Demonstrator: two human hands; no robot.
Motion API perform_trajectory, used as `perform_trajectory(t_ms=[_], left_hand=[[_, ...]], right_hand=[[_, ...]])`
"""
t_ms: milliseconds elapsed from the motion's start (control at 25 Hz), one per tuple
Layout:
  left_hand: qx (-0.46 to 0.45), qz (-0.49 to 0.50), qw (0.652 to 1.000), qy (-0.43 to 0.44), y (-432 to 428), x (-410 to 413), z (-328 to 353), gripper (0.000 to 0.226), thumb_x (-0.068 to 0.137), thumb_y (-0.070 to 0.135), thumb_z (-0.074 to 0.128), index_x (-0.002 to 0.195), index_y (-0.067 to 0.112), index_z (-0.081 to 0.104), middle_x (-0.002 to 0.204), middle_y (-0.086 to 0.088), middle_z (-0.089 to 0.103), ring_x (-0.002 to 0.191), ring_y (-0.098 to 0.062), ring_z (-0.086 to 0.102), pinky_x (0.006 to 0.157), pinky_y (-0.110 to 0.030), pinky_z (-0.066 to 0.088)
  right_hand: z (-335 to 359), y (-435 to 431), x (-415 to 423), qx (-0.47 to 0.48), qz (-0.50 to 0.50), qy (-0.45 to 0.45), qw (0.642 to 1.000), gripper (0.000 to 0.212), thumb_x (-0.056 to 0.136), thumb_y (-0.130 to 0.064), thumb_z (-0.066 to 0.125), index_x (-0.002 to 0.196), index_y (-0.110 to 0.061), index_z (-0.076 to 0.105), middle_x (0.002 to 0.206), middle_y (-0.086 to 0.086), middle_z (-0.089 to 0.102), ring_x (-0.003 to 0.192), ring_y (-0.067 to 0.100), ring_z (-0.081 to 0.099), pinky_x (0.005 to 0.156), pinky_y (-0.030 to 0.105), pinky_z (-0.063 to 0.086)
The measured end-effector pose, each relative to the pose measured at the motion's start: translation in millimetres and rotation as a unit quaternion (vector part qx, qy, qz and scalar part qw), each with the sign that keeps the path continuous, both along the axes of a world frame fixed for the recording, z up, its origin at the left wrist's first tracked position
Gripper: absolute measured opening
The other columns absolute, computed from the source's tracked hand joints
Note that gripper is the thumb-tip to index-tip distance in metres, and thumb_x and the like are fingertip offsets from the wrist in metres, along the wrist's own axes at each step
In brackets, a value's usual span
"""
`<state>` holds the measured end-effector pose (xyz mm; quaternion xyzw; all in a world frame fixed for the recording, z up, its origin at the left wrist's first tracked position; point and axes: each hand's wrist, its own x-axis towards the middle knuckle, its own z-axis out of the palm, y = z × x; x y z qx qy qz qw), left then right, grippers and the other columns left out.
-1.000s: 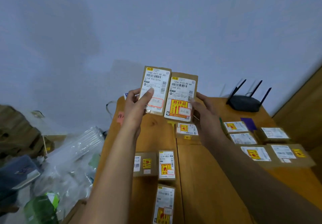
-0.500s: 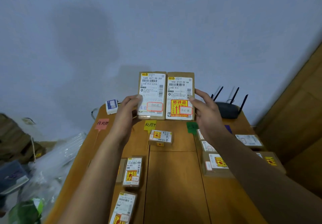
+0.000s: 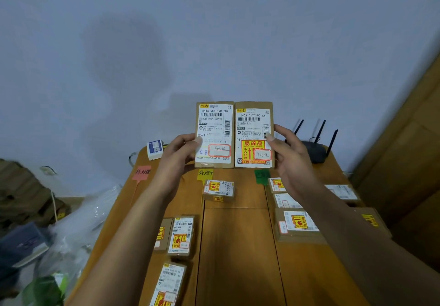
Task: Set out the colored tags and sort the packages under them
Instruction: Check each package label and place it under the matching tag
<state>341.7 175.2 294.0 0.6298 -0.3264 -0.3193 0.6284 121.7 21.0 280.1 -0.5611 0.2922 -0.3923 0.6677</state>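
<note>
The left hand (image 3: 177,155) is gripping the left box (image 3: 214,124) by its outer long edge, thumb lying across the label. The right hand (image 3: 289,160) is gripping the right box (image 3: 253,124) the same way from the other side. Both boxes are standing upright in the air, labels facing the camera and inner edges touching, raised over the far end of the surface (image 3: 238,246). Each is showing a red-framed sticker near its lower end.

Just below them three tags are lying in a row across the far end: a pink tag (image 3: 142,172) by the left edge, a yellow tag (image 3: 205,173) in the middle and a green tag (image 3: 262,176) under the right box. The middle package (image 3: 218,190) is sitting just under the yellow tag. The left packages (image 3: 181,235) are lying in a line toward the camera beside the left forearm, a flatter one touching the upper one's left side. The right packages (image 3: 298,224) are lining up below the green tag, partly hidden by the right forearm. The edge packages (image 3: 341,192) are sitting near the right rim. A broad strip of bare wood is running down the middle between the two lines.

A router (image 3: 314,151) is standing at the far right corner behind the right hand, antennas up. A small white device (image 3: 155,149) is sitting at the far left corner. Plastic bags (image 3: 78,229) are crowding the floor along the left edge.
</note>
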Motion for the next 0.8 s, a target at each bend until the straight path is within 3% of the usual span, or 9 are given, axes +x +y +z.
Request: perform_trajectory(t_ms=[160, 400, 480, 640, 800], left_hand=[[0.010, -0.039, 0.999, -0.009, 3, 2, -5, 0.035, 0.100, 0.029, 0.066, 0.132, 0.017, 0.061, 0.118, 0.000, 0.079, 0.109, -0.022, 0.077, 0.092, -0.042, 0.062], [0.009, -0.072, 0.997, 0.009, 7, 10, -14, 0.039, 0.098, 0.026, 0.069, 0.136, 0.024, 0.059, 0.122, -0.003, 0.077, 0.112, -0.024, 0.075, 0.086, -0.038, 0.064], [0.012, -0.080, 0.996, 0.026, 10, 10, -18, 0.042, 0.098, 0.025, 0.068, 0.139, 0.024, 0.058, 0.123, -0.005, 0.077, 0.114, -0.026, 0.075, 0.090, -0.043, 0.063], [0.018, -0.087, 0.995, 0.037, 20, 13, -24, 0.045, 0.099, 0.021, 0.068, 0.143, 0.024, 0.057, 0.125, -0.007, 0.076, 0.116, -0.028, 0.074, 0.096, -0.049, 0.061], [0.042, -0.065, 0.997, 0.019, 36, 12, -31, 0.046, 0.098, 0.024, 0.069, 0.143, 0.025, 0.059, 0.125, -0.005, 0.076, 0.116, -0.026, 0.074, 0.097, -0.047, 0.060]], right_hand=[[-4, 3, -2, -0.001, 0.007, -0.003, 1.000, 0.039, 0.099, -0.028, 0.068, 0.136, -0.036, 0.059, 0.119, 0.001, 0.081, 0.108, 0.023, 0.078, 0.103, 0.055, 0.057], [-12, 5, 1, 0.009, 0.004, -0.001, 1.000, 0.043, 0.099, -0.027, 0.070, 0.139, -0.035, 0.057, 0.118, 0.003, 0.081, 0.109, 0.026, 0.078, 0.105, 0.059, 0.055], [-16, 5, 2, 0.015, 0.006, -0.004, 1.000, 0.045, 0.099, -0.024, 0.069, 0.141, -0.032, 0.056, 0.118, 0.004, 0.081, 0.110, 0.026, 0.077, 0.105, 0.058, 0.055], [-26, 3, 8, 0.023, 0.023, -0.010, 0.999, 0.037, 0.101, -0.021, 0.067, 0.135, -0.035, 0.059, 0.120, 0.003, 0.080, 0.112, 0.025, 0.077, 0.100, 0.052, 0.058], [-40, 5, 16, 0.046, 0.047, -0.029, 0.997, 0.041, 0.093, -0.024, 0.075, 0.130, -0.037, 0.063, 0.121, 0.000, 0.080, 0.109, 0.021, 0.078, 0.081, 0.036, 0.064]])
